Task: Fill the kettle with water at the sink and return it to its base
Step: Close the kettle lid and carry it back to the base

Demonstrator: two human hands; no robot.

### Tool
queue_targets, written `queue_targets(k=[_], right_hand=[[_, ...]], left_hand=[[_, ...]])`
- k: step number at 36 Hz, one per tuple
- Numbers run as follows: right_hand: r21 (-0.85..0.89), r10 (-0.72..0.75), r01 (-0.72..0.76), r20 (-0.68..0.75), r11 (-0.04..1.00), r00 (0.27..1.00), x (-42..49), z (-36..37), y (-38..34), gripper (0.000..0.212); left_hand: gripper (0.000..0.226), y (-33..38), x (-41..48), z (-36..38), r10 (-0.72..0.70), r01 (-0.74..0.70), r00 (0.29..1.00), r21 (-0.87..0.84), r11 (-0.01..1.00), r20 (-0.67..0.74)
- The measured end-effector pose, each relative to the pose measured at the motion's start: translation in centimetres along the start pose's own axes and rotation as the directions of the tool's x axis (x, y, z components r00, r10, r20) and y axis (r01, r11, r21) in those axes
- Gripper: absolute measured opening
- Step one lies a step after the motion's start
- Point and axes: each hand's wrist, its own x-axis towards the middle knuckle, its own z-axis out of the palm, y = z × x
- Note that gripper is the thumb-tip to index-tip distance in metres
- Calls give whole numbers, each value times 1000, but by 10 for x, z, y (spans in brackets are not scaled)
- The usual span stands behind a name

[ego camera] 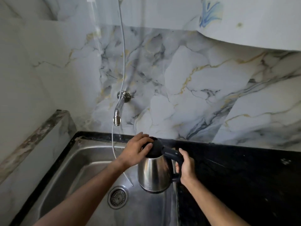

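Observation:
A steel kettle (154, 172) with a black lid and black handle hangs over the right side of the steel sink (78, 162). My right hand (186, 168) is wrapped around the kettle's handle and carries it. My left hand (136, 150) lies on the black lid at the kettle's top, fingers curled over its front edge. The wall tap (117, 117) sits to the upper left of the kettle, and a few drops fall below its spout. The kettle's base is not in view.
A thin white hose (123, 51) hangs down the marble wall into the sink. The drain strainer (118, 197) lies in the basin's floor. A black stone counter (236, 173) runs to the right. A marble ledge (37, 132) rises on the left.

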Motion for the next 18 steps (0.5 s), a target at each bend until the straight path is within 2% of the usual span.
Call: queue_targets(k=[3,8,13,16,18], right_hand=[[4,-24,24,2,1000,1000,-1,-25,-14,48],[27,-44,45,-10,999,999,-5,-64,-34,47],[42,-101,101,-5,994,995,-7,-104,-56,46],[61,-116,116,1,991,993,-8,-132,-68,46],[63,-127,126,12,990,992,-8,-149,-76,45]], left_hand=[[28,20,1,21,-59,59,997,-4,998,43],[39,74,4,40,-143,152,988,-179,972,64],[52,132,9,55,-178,192,980,-201,961,84],[51,156,12,69,-157,174,983,-207,963,93],[41,168,15,76,-154,175,982,-208,962,113]])
